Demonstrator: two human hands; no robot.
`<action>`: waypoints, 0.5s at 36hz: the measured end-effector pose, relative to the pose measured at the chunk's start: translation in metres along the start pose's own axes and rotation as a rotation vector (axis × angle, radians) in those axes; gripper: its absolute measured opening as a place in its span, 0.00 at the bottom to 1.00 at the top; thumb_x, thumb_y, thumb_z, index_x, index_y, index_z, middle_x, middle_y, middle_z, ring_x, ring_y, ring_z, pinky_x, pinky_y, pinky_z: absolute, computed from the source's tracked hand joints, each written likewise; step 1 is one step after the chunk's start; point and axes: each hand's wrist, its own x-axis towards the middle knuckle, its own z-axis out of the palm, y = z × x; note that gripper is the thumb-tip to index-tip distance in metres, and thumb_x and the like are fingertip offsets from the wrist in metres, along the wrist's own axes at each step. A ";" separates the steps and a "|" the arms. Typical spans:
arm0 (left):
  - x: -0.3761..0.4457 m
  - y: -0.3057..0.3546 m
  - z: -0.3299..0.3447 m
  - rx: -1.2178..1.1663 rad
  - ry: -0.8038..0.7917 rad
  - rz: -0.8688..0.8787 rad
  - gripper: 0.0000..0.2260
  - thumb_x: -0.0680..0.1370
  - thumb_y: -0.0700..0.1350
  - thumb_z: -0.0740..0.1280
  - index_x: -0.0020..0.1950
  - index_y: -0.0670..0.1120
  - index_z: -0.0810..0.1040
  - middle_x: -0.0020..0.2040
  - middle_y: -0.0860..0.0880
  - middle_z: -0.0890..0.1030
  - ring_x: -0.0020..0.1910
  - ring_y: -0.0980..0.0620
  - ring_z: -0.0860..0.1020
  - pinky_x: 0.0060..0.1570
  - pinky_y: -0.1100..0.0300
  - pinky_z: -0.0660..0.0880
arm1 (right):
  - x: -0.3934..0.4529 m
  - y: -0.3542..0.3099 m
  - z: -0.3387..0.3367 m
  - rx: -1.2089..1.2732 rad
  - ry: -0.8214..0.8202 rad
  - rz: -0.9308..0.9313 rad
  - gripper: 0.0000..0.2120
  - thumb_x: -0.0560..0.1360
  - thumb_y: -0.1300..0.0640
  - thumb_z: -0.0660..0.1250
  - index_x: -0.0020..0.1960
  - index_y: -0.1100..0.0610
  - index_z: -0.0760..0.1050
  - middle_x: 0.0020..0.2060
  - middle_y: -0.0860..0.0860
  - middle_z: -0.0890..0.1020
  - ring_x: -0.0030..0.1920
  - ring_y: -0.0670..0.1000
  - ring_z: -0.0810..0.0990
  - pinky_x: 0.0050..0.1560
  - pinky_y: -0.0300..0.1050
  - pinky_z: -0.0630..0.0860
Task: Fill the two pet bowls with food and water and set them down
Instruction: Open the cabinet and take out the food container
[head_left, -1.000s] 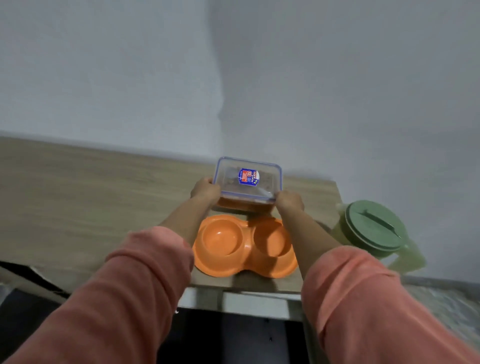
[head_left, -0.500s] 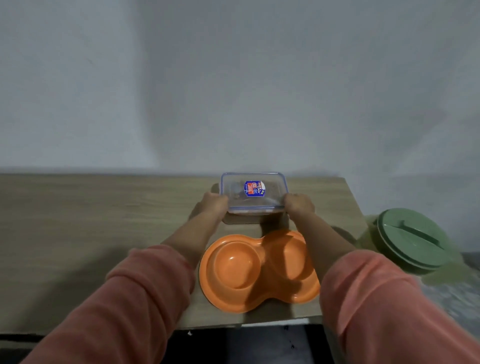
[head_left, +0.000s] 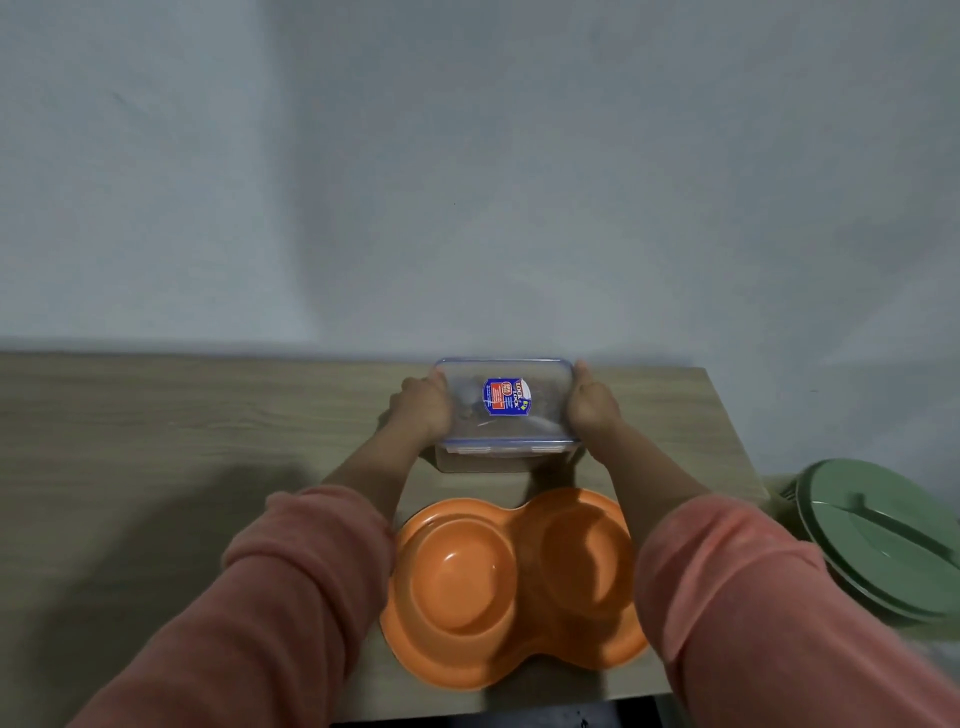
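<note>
An orange double pet bowl lies on the wooden table near its front edge, both wells empty. Behind it stands a clear lidded food container with a blue label on its lid. My left hand grips the container's left side and my right hand grips its right side. The lid is on, and what is inside I cannot make out.
The wooden table reaches to a grey wall at the back and ends just right of my right arm. A green jug with a green lid stands lower down off the table's right end.
The view has swung and steadied, so the bowl and container now sit lower and more square to me. Both hands have stayed on the container's sides.
</note>
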 end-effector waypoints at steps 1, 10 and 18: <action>0.002 -0.002 0.001 0.007 0.009 0.006 0.31 0.81 0.61 0.46 0.69 0.38 0.68 0.68 0.36 0.71 0.67 0.36 0.71 0.67 0.48 0.68 | 0.003 0.002 0.001 -0.010 0.008 0.010 0.27 0.84 0.48 0.44 0.70 0.65 0.68 0.68 0.65 0.70 0.69 0.63 0.69 0.68 0.49 0.64; 0.006 -0.002 0.002 0.062 0.054 0.028 0.29 0.81 0.60 0.48 0.67 0.38 0.70 0.66 0.35 0.73 0.64 0.35 0.72 0.62 0.48 0.70 | 0.001 -0.002 0.003 0.036 0.119 0.056 0.26 0.83 0.47 0.45 0.68 0.65 0.66 0.66 0.65 0.71 0.67 0.63 0.70 0.64 0.51 0.67; 0.007 0.027 -0.033 0.229 0.103 0.432 0.18 0.80 0.48 0.54 0.65 0.40 0.69 0.65 0.38 0.70 0.65 0.38 0.69 0.64 0.46 0.69 | -0.056 -0.006 0.014 0.418 0.410 0.316 0.20 0.81 0.55 0.54 0.70 0.63 0.64 0.68 0.63 0.65 0.67 0.63 0.65 0.65 0.46 0.59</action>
